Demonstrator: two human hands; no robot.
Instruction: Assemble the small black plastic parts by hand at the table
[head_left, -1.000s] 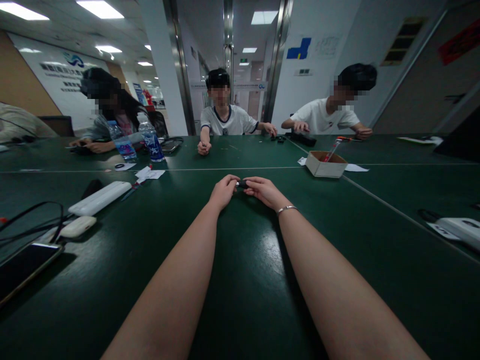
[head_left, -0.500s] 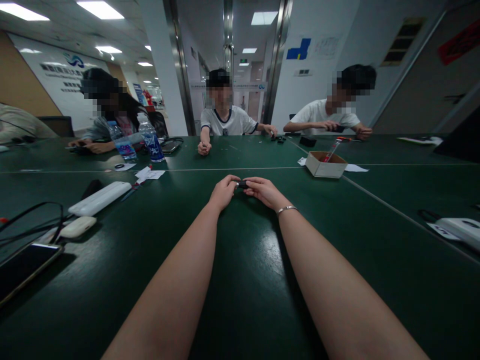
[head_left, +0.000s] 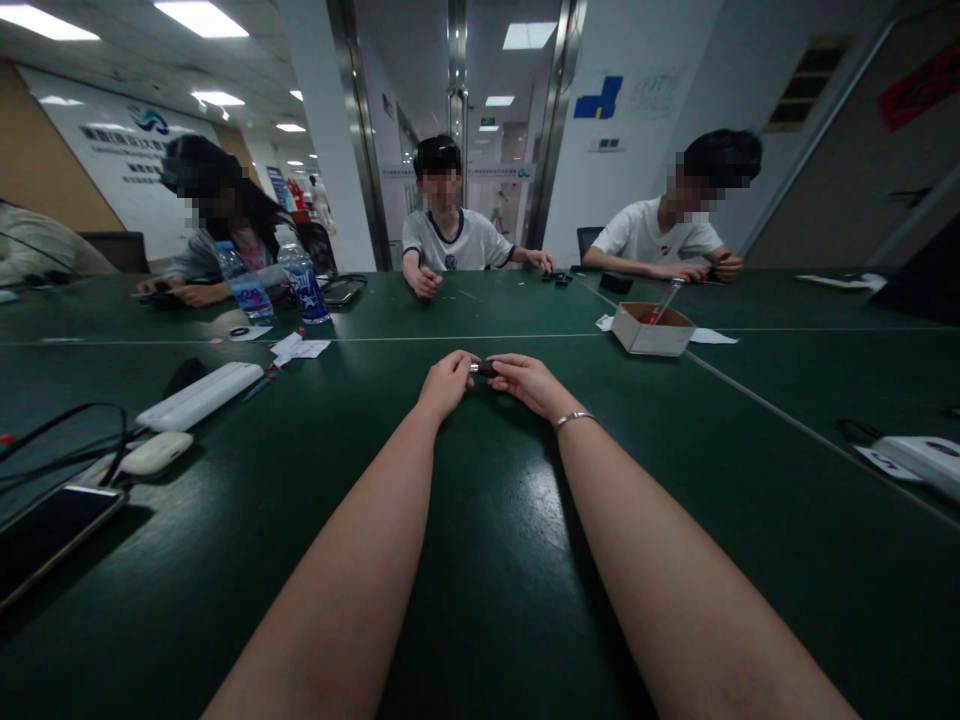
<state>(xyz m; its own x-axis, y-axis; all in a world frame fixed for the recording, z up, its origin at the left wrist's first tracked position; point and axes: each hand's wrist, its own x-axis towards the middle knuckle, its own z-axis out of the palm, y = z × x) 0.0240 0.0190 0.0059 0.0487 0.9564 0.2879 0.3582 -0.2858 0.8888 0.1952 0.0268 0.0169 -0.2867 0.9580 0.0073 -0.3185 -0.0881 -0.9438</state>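
Both my arms stretch forward over the dark green table. Between my fingertips is a small black piece with a silver end, too small to name more exactly. My left hand is closed on its silver end. My right hand, with a silver bracelet at the wrist, pinches the black end. The fingers hide part of the piece, and it is held just above or at the tabletop; I cannot tell which.
On the left lie a phone, a white case, a long white device and black cables. Two water bottles stand beyond. A small open box sits right of centre. Several people sit across the table.
My hands stay in place, with slightly more of the silver end showing between them. Across the table, the person at right has lowered their hands, and the middle person's hand has shifted right.
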